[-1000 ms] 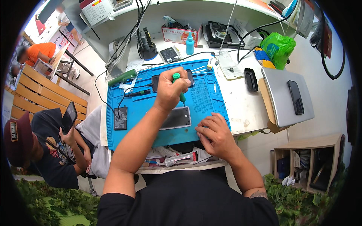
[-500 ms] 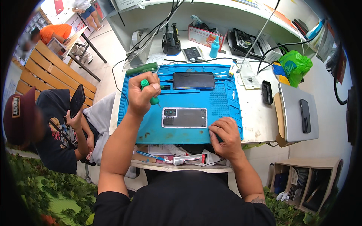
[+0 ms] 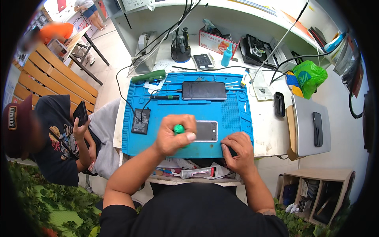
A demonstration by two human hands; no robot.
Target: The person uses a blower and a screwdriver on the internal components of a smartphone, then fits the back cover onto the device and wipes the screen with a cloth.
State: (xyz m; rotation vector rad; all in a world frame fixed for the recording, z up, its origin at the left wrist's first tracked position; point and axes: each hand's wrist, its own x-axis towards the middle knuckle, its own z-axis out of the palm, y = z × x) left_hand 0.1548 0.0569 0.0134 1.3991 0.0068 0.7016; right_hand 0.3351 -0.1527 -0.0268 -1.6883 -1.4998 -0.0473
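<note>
And the left hand's [image 3: 171,139] fingers clench the screwdriver [image 3: 179,129], likely for firm control, over the phone panel [image 3: 207,131] flat on the mat [image 3: 158,112], the right hand [image 3: 239,147] curled nearby, its hold impossible to tell.

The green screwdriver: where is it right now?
In the head view, the green screwdriver is gripped in the left hand, slightly left of centre above the blue mat, with the pale-edged phone showing just to its right.

Left hand [image 3: 175,136] clenched, thumb outstretched to the right. Right hand [image 3: 238,152] lowered, palm down, fingers loosely bent.
</note>
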